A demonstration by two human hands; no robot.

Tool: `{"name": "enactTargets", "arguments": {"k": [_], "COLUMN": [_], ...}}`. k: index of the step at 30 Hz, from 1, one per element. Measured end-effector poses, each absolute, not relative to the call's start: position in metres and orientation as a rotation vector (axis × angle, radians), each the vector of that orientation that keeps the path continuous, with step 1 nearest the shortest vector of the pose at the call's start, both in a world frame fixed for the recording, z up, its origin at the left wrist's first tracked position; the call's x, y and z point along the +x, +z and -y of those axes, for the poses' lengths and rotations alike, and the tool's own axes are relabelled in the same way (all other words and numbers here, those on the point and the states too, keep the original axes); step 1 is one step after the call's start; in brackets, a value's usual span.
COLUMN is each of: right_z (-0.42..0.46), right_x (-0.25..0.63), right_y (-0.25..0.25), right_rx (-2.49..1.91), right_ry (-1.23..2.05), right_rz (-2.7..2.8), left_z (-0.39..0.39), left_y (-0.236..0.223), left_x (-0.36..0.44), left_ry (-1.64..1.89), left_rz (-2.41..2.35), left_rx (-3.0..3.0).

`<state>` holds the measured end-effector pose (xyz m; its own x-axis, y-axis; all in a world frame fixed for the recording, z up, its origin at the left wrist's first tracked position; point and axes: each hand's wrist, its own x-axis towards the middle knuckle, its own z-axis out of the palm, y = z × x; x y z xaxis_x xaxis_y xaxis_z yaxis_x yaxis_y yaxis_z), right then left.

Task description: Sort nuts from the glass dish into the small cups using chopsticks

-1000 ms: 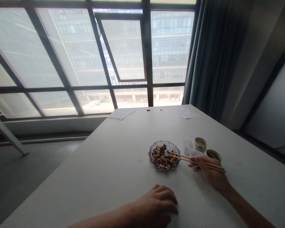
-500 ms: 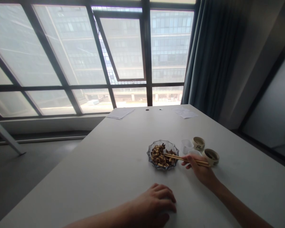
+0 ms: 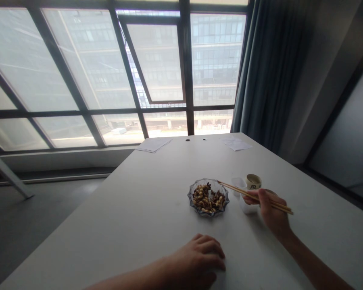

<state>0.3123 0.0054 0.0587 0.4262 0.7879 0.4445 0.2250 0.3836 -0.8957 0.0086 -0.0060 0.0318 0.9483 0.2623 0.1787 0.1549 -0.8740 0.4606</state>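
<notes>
The right hand pinches a pair of wooden chopsticks closed, their tips just beside a glass dish of nuts, above a white plastic cup, while the relaxed, empty left hand rests on the white table.

Right hand holding chopsticks, left hand on table, glass nut dish

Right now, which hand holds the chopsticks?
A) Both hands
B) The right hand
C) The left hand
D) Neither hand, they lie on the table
B. The right hand grips the chopsticks above the table, while the left hand rests empty on the white table.
</notes>
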Motion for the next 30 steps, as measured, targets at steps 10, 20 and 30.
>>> {"name": "enactTargets", "arguments": {"k": [10,20,30], "right_z": [-0.005,-0.006,-0.005], "right_x": [0.359,0.361,0.359], "right_y": [0.06,0.056,0.057], "right_rx": [-1.205,-1.237,-1.248], "right_ry": [0.335,0.361,0.364], "right_rz": [0.864,0.874,0.864], "left_z": [0.006,0.006,0.007], "left_y": [0.033,0.035,0.034], "left_x": [0.008,0.007,0.006], "left_ry": [0.334,0.325,0.329], "left_rz": [-0.296,-0.291,-0.305], "left_rx": [2.634,2.63,2.63]}}
